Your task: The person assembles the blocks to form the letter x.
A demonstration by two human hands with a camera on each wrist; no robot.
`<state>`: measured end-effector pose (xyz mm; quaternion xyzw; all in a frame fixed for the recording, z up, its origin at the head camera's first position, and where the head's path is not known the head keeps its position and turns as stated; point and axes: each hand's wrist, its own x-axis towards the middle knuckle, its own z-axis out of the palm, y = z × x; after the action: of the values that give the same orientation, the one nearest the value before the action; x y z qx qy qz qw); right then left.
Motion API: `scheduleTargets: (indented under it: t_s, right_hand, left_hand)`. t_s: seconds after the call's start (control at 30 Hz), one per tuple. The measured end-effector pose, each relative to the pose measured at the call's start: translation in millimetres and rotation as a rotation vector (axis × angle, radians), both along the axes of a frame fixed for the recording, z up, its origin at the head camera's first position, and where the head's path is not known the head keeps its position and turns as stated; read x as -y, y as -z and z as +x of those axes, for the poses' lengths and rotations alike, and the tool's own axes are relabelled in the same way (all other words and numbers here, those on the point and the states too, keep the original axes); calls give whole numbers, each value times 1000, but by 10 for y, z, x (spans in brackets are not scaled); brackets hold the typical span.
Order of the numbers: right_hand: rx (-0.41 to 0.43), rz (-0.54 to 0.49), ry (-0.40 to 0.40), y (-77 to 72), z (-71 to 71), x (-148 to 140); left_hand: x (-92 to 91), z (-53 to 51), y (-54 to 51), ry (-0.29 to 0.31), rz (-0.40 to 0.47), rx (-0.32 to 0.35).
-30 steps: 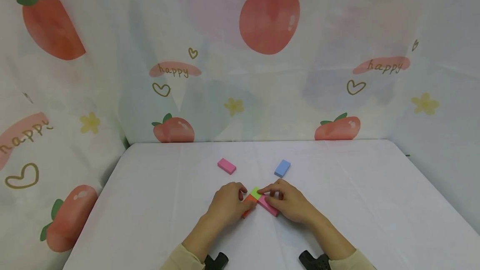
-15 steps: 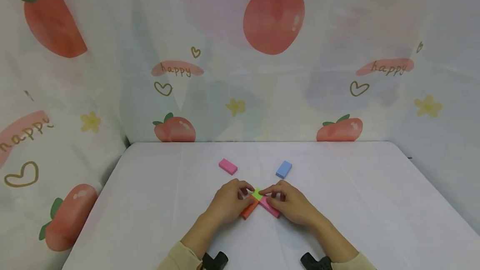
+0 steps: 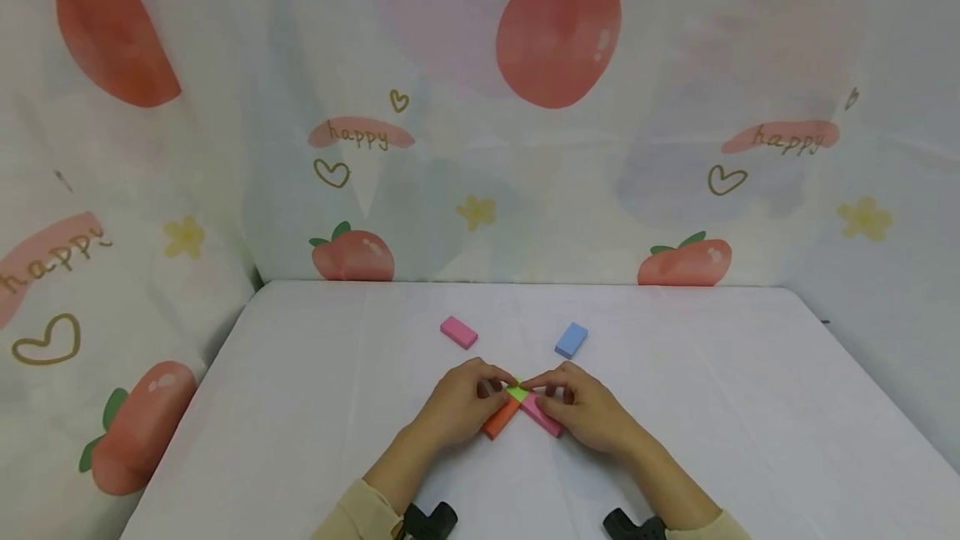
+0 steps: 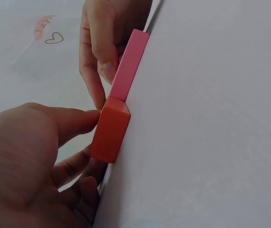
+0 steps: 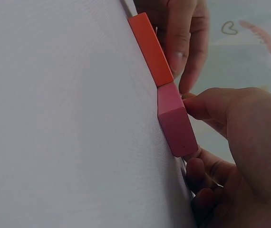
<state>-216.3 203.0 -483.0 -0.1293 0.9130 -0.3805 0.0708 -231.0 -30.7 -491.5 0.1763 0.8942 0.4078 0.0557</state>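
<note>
An orange block [image 3: 500, 420] and a pink block [image 3: 543, 417] lie flat in a V, a green block [image 3: 517, 393] at their meeting point. My left hand [image 3: 457, 402] holds the orange block, thumb near its inner end, index fingertip at the green block's far side. On the pink block is my right hand [image 3: 592, 407], thumb at its side and index fingertip by the green block, close to the left one. The left wrist view shows the orange block [image 4: 111, 130] touching the pink block [image 4: 130, 64]; the green one is hidden there.
On the white table [image 3: 300, 407], a second pink block [image 3: 459, 332] lies beyond my left hand and a blue block [image 3: 572, 340] beyond my right. A patterned cloth [image 3: 555, 190] stands behind the table and along its left side.
My left index fingertip has moved right, to the green block's far side, and its thumb has slid up, showing more of the orange block. The right hand has barely shifted.
</note>
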Motion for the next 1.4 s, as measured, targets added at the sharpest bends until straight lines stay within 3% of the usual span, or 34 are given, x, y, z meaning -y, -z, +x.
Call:
scheduleTargets:
  t_s: [0.3, 0.5, 1.0, 1.4]
  right_hand:
    - [-7, -3, -14, 1, -17, -5]
    - [3, -8, 23, -11, -13, -16]
    - [-53, -67, 18, 6, -14, -21]
    - [-85, -28, 59, -41, -21, -22]
  left_hand:
    - [10, 9, -9, -18, 24, 14]
    - [-16, -16, -16, -13, 26, 9]
    - [7, 5, 47, -28, 34, 16]
    - [5, -2, 55, -21, 53, 11]
